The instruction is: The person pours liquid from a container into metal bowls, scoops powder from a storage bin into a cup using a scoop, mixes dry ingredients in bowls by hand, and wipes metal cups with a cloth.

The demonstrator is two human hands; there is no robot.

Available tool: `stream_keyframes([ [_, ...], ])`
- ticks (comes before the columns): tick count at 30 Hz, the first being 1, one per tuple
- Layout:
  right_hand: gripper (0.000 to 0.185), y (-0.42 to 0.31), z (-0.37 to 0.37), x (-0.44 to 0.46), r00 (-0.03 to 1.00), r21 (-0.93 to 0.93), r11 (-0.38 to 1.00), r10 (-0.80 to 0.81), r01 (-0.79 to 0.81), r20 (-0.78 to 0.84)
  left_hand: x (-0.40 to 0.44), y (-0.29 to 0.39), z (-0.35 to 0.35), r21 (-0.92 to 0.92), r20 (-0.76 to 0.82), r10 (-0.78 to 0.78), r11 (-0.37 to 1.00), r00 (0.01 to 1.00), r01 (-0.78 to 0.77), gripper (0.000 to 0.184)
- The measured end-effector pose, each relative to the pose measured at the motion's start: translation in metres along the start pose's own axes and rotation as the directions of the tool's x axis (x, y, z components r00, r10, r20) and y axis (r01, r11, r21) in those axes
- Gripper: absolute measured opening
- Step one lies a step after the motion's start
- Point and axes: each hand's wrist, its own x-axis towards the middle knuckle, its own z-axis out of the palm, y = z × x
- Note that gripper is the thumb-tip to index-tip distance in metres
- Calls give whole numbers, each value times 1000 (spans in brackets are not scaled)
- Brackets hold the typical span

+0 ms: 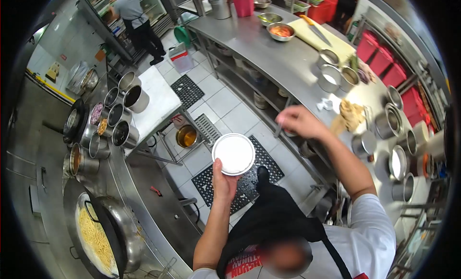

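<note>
My left hand (224, 181) is wrapped round a round metal container (234, 173), held above the floor in front of my body. White contents (234, 153) fill its opening; whether powder or liquid I cannot tell. My right hand (302, 122) is raised beside the edge of the steel counter, apart from the container. Its fingers are drawn together, and anything between them is too small or hidden to make out. Nearby on the counter lie a crumpled tan cloth (349, 116) and a metal pot with white contents (330, 78).
A wok of noodles (96, 233) sits on the stove at lower left. Several metal pots, one dark-filled (136, 99), stand by a white-topped table (156, 91). A knife (317, 30) rests on a cutting board (331, 46). Rubber mats (211, 188) cover the floor. Another person (134, 19) stands at the fridge.
</note>
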Motion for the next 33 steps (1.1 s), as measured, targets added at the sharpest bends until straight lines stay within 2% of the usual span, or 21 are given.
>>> stream_keyframes([
  [1,28,-12,18,15,995,-11,1000,-27,28,101,16,7,4,-14,2,-24,1000,1000,24,58],
  [3,29,-8,48,57,969,20,988,-156,155,194,45,19,3,-50,15,-78,996,997,79,55],
  [4,28,-10,56,79,961,73,995,-90,74,260,63,26,5,-70,20,-76,994,997,78,55],
  [6,27,-14,64,122,936,64,996,39,-65,351,85,37,3,-117,7,-78,990,997,79,56],
  [9,26,-25,72,177,891,87,993,30,-78,454,116,57,-7,-88,-96,-70,994,993,62,57],
  [10,25,-28,76,197,887,90,993,25,-75,461,129,65,-13,-74,-125,-60,996,990,51,58],
  [11,25,-30,83,214,885,95,993,24,-76,464,140,76,-22,-21,-86,-51,999,995,50,62],
  [14,24,-52,99,275,905,139,984,38,-107,424,182,111,-45,-132,9,-12,991,1000,13,73],
  [17,22,-62,109,342,933,221,960,85,-170,350,224,137,-72,-11,-122,10,1000,992,-11,85],
  [20,23,-81,110,422,958,225,963,85,-150,274,251,154,-98,-101,-166,-35,995,986,19,89],
  [23,27,-83,124,519,986,107,993,-58,42,157,260,159,-121,-92,-192,-82,994,978,65,78],
  [27,20,-98,167,640,984,16,989,-149,149,94,258,168,-138,-149,-349,-74,989,934,23,67],
  [28,19,-89,185,675,979,45,985,-171,167,107,258,169,-138,-128,-401,-37,992,915,-16,66],
  [29,20,-97,198,696,974,-23,980,-196,200,115,256,170,-138,-108,-459,-1,993,888,-55,65],
  [30,21,-88,219,726,970,49,982,-188,182,153,251,171,-136,-79,-519,32,993,854,-86,64],
  [31,21,-92,232,748,961,27,982,-187,185,202,249,172,-131,-36,-574,86,991,814,-130,63],
  [33,20,-93,256,774,954,29,990,-142,139,264,242,177,-115,-78,-634,104,977,766,-197,64],
])
